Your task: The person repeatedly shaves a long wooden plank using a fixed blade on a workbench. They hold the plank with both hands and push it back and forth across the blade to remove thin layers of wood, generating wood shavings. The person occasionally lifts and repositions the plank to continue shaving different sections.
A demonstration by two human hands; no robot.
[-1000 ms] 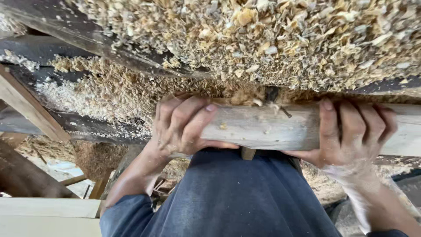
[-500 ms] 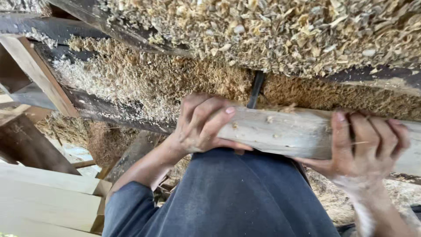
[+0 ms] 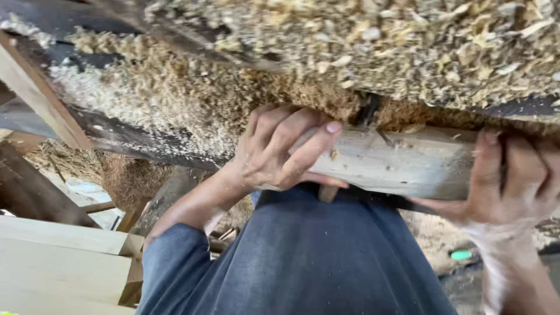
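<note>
A pale wooden beam point(image 3: 402, 163) runs across in front of my waist, below a machine bed heaped with wood shavings point(image 3: 361, 52). My left hand point(image 3: 280, 151) wraps the beam's left end, fingers curled over the top and thumb beneath. My right hand point(image 3: 513, 181) grips the same beam at the right edge of the view; it is blurred and dusted with sawdust. My dark blue shirt point(image 3: 309, 262) fills the lower middle, with the beam pressed against it.
Dark machine rails point(image 3: 116, 134) covered in sawdust cross the upper left. Pale planks point(image 3: 58, 262) are stacked at the lower left. A slanted wooden strip point(image 3: 35, 87) leans at the left. A small green object point(image 3: 461, 255) lies on the floor at the lower right.
The view has shifted and closed in. Both hands keep hold of the beam, which now sits lower and further right in view. My right hand has slid toward the right edge.
</note>
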